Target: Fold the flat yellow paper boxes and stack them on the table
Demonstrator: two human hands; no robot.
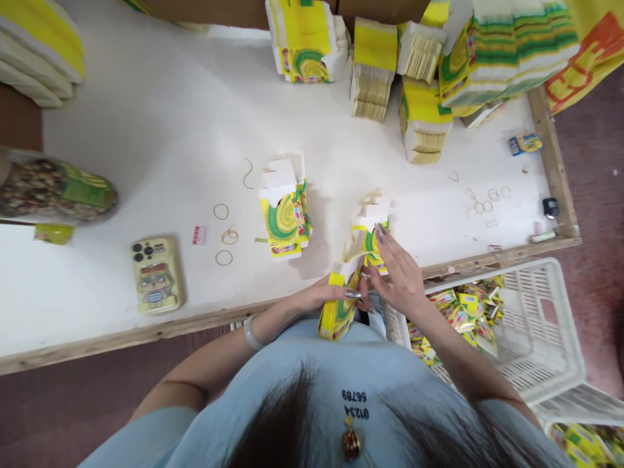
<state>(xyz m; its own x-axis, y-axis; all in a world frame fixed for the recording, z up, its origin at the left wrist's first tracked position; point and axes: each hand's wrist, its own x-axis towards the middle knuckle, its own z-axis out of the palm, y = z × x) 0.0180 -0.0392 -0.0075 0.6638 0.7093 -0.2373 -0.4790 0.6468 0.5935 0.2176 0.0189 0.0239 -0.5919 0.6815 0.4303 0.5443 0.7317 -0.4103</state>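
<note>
A bundle of flattened yellow-and-green cartons [336,318] stands on edge against my shirt front, with my left hand [341,292] closed round it, thumb across the top. Some flaps at its upper end fan apart. My right hand [400,276] lies with fingers stretched out over a few cartons [374,214] at the table's front edge. Its thumb is close to the held bundle; whether they touch is hidden. To the left, a small pile of flattened cartons [283,224] lies on the white table [185,130], white flaps pointing away from me.
Stacks of flattened cartons [375,49] line the back. Rubber bands [221,211] lie on both sides. On the left are a phone [156,276] and a jar [88,188]. A white basket [550,325] of small packets sits below the wooden edge at right.
</note>
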